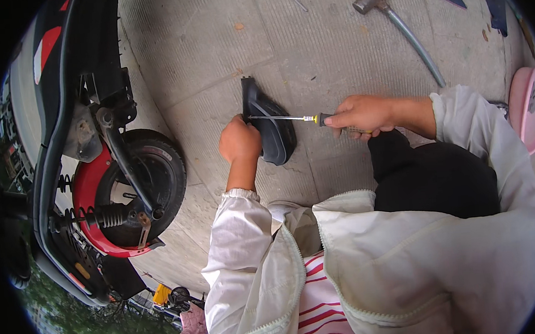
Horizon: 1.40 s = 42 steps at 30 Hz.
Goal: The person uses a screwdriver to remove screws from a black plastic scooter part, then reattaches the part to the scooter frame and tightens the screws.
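Nearest to the camera, a white jacket (423, 261) with a zipper, open over a red and white striped shirt (317, 306), and a knee in black trousers (432, 177) bent up on the right. From the white sleeves, both forearms stretched forward over the grey paving (209, 47). Left hand (239, 141) clenched into a fist, pressed against the edge of a black plastic cover (274, 132) and gripping it, so that the cover stands on its edge, a little tilted, on the paving just in front of the knees. Right hand (360, 114) closed around the handle of a screwdriver (289, 119), only the yellow and black collar of the handle visible past the fingers. Thin metal shaft held almost level, pointing to the left, its tip meeting the upper part of the black cover, very close to the left fist. To the left, well apart from the hands, the rear part of a scooter (86, 148) with a black tyre, a red fender and a coil spring. Farther away, beyond the hands, a hammer (394, 21) with a long grey handle lying flat on the paving. At the right rim, a pink rounded object (534, 114), partly cut off.
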### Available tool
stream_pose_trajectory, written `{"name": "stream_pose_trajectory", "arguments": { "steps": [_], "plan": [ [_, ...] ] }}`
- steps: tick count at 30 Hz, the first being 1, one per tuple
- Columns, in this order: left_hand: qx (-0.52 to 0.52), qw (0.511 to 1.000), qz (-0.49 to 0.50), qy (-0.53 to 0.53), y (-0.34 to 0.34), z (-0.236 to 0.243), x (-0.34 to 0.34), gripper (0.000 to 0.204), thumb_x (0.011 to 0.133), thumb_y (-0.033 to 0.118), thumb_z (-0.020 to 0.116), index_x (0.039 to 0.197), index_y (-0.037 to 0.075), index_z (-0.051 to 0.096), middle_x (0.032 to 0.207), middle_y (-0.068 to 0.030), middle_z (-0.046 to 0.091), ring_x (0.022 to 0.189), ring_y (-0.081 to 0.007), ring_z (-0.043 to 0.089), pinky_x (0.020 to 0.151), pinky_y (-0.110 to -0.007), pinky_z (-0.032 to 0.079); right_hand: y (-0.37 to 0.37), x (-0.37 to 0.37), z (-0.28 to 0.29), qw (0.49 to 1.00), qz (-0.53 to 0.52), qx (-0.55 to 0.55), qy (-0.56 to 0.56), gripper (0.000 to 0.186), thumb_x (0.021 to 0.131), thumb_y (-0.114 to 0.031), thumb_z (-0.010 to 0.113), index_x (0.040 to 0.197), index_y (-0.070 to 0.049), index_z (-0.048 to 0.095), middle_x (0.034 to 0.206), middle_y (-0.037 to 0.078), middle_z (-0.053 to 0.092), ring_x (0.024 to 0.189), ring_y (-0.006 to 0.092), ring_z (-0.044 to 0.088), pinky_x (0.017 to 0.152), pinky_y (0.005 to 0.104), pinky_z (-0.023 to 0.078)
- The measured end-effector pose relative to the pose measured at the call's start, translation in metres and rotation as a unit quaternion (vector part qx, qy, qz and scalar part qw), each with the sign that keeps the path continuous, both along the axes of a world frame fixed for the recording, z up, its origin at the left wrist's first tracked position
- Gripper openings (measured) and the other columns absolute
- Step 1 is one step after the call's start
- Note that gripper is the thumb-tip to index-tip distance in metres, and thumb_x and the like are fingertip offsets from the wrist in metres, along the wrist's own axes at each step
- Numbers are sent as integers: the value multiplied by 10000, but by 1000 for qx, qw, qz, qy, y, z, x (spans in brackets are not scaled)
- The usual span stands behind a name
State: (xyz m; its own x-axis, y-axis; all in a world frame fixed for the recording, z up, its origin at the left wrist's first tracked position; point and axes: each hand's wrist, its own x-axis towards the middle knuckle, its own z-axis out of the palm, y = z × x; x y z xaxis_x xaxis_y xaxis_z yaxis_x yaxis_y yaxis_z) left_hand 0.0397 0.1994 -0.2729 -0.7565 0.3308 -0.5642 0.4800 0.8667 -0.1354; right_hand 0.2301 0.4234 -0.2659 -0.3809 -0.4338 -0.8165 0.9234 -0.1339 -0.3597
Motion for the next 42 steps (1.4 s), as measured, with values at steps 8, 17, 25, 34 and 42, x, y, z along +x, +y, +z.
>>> {"name": "stream_pose_trajectory", "arguments": {
  "steps": [8, 17, 25, 34, 42],
  "plan": [
    [16, 1000, 16, -15, -3, 2, -1, 244, 882, 218, 603, 1072, 118, 717, 1009, -149, 733, 941, -350, 697, 792, -453, 549, -22, 25, -25, 740, 135, 485, 445, 552, 969, -550, 563, 1022, -7, 648, 696, 55, 545, 564, 161, 520, 439, 306, 358],
    [52, 999, -4, -2, -12, -7, -5, 235, 875, 209, 593, 1042, 108, 723, 978, -150, 736, 920, -355, 700, 767, -460, 553, -10, 14, -28, 967, 23, 174, 183, 500, 961, -483, 616, 1023, 12, 628, 685, 66, 555, 586, 161, 566, 509, 315, 464],
    [14, 1000, 2, 11, -2, -5, 3, 233, 865, 202, 590, 1029, 116, 732, 974, -143, 738, 919, -344, 705, 760, -455, 556, -6, 7, -16, 998, -32, -46, -16, 501, 978, -497, 599, 1046, -2, 624, 704, 23, 553, 569, 140, 550, 489, 276, 450],
    [12, 1000, 13, 12, 5, 1, 6, 225, 851, 197, 588, 1005, 131, 738, 951, -144, 738, 911, -346, 705, 760, -458, 557, -27, 32, -34, 771, 107, 459, 430, 530, 976, -541, 567, 1057, -22, 639, 730, 30, 551, 549, 123, 522, 408, 269, 377],
    [17, 1000, 7, 12, -4, -2, 4, 240, 850, 188, 582, 1020, 125, 740, 961, -149, 738, 912, -339, 707, 760, -456, 557, -6, 5, -7, 999, -30, -41, 5, 504, 973, -484, 583, 1056, 12, 620, 763, 140, 616, 593, 267, 600, 542, 389, 492]
  ]
}}
